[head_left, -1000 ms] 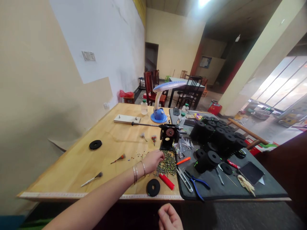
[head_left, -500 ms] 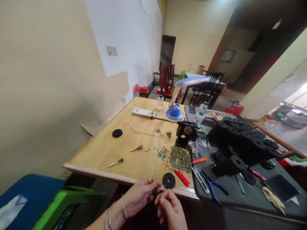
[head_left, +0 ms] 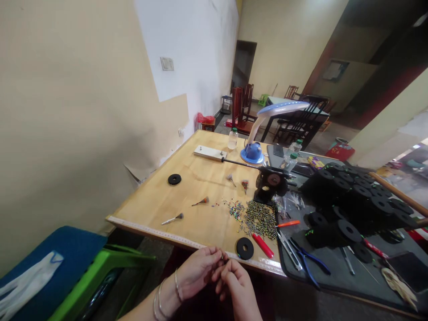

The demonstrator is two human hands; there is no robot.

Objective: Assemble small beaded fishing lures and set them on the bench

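Observation:
My left hand [head_left: 197, 269], with bangles on its wrist, and my right hand [head_left: 236, 285] meet just below the near edge of the wooden table [head_left: 187, 196]. Both are pinched together on a tiny item too small to name. A little beyond them on the table lie a black disc [head_left: 244, 248], a red lighter [head_left: 262, 245] and a heap of small beads [head_left: 259, 218].
A black winding tool [head_left: 269, 187] with a long rod, a blue desk lamp [head_left: 264, 129], several small brushes and another black disc [head_left: 174, 179] sit on the table. A dark mat [head_left: 334, 267] at right holds black spools, pliers and scissors. A blue-and-green stool [head_left: 67, 267] stands at left.
My left hand has drawn back from the bead heap to the near table edge and met my right hand. The view has swung left and down.

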